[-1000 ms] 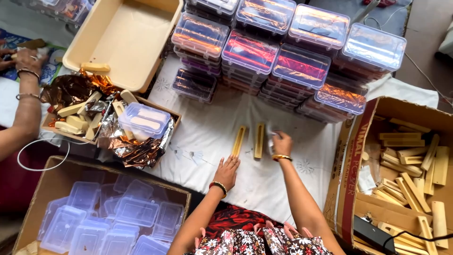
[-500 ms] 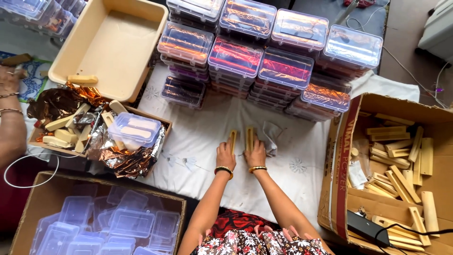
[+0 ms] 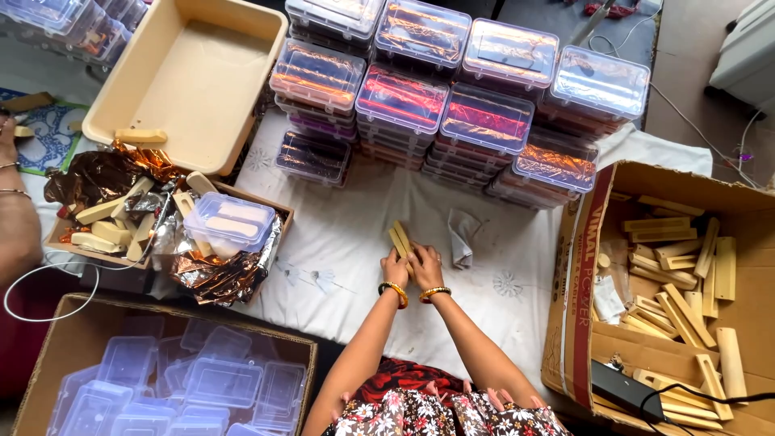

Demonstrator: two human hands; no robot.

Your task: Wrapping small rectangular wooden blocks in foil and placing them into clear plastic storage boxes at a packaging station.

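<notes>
My left hand and my right hand are side by side over the white cloth, both closed on two pale wooden bars pressed together into one piece that points away from me. A small grey rag lies on the cloth just to the right of my right hand.
Stacks of clear lidded boxes with foil-wrapped contents stand behind. A cardboard box of wooden bars is at right, a box of empty clear containers at lower left, a cream tray and foil-filled box at left. Another person's arm is far left.
The two bars lay apart on the cloth with my right hand on the rag; my hands then closed on the bars and brought them together.
</notes>
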